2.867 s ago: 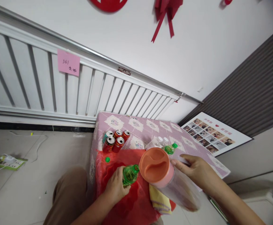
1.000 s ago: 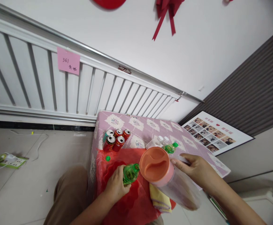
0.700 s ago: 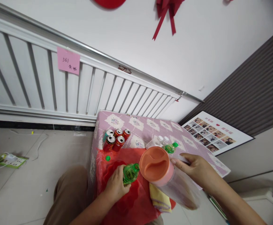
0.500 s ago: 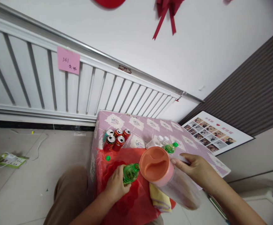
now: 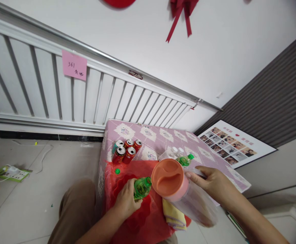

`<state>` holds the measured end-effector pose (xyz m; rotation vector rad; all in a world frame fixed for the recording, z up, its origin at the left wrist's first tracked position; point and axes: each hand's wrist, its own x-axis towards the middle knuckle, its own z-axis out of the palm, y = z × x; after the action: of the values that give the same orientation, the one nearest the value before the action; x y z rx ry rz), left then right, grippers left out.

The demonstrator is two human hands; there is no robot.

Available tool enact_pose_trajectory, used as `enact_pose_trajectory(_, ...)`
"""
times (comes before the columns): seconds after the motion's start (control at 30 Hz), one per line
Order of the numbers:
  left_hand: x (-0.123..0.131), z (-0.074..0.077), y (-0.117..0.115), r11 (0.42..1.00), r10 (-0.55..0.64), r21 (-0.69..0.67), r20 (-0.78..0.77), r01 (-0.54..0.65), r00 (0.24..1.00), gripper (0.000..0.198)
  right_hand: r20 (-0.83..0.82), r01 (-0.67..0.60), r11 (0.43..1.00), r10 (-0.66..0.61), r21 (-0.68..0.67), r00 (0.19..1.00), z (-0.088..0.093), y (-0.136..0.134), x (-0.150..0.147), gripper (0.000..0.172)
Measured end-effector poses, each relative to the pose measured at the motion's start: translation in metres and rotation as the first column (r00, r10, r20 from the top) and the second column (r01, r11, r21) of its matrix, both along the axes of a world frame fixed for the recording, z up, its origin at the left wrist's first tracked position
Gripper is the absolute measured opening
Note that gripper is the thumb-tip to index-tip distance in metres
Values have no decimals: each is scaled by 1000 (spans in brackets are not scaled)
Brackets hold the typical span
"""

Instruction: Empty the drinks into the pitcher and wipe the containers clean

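My left hand (image 5: pixel 127 200) is closed round an uncapped green plastic bottle (image 5: pixel 141 188), its mouth tilted toward the pitcher. In my right hand (image 5: pixel 211 183) is the handle of a clear pitcher (image 5: pixel 197 203) with an orange lid (image 5: pixel 167 178). The pitcher leans over to the left, its lid against or very near the bottle's mouth; I cannot tell if they touch. Some brownish contents show at its low end. Beneath both lies a red plastic sheet (image 5: pixel 148 234) with a red scalloped tray (image 5: pixel 135 217). A yellow cloth (image 5: pixel 174 215) rests below the pitcher.
Several drink cans (image 5: pixel 129 154) stand at the table's left, with a green cap (image 5: pixel 117 171) close by. Another green bottle (image 5: pixel 185 160) lies behind the pitcher beside clear bottles (image 5: pixel 168 154). A white radiator (image 5: pixel 127 98) runs behind the patterned tablecloth (image 5: pixel 160 135).
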<state>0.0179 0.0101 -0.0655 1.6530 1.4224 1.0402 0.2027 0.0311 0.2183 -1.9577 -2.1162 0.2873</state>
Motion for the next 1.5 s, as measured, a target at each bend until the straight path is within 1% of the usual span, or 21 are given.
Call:
enact_pose_trajectory(0.17, 0, 1, 0, 1000, 1, -10, -7, -1, 1000, 69, 3, 4, 1000, -4, -24, 1000, 2, -1, -1, 44)
enact_pose_trajectory(0.4, 0, 0, 0, 1000, -4, -9, -9, 4, 1000, 70, -2, -12, 1000, 12, 3, 1000, 3, -2, -2, 47)
enact_pose_trajectory(0.87, -1, 2, 1, 1000, -5, -21, -12, 5, 1000, 69, -12, 28, 1000, -28, -11, 1000, 2, -1, -3, 46)
enact_pose_trajectory(1.2, -1, 3, 0, 1000, -9, -17, -17, 8, 1000, 68, -11, -8, 1000, 8, 25, 1000, 2, 0, -4, 48)
enact_pose_trajectory(1.33, -1, 3, 0, 1000, -1, -23, -18, 1, 1000, 68, 4, -22, 1000, 22, 17, 1000, 3, 1, -2, 47)
enact_pose_trajectory(1.5, -1, 2, 0, 1000, -11, -14, -6, 11, 1000, 70, 20, -8, 1000, 8, -4, 1000, 3, 1, 1, 46)
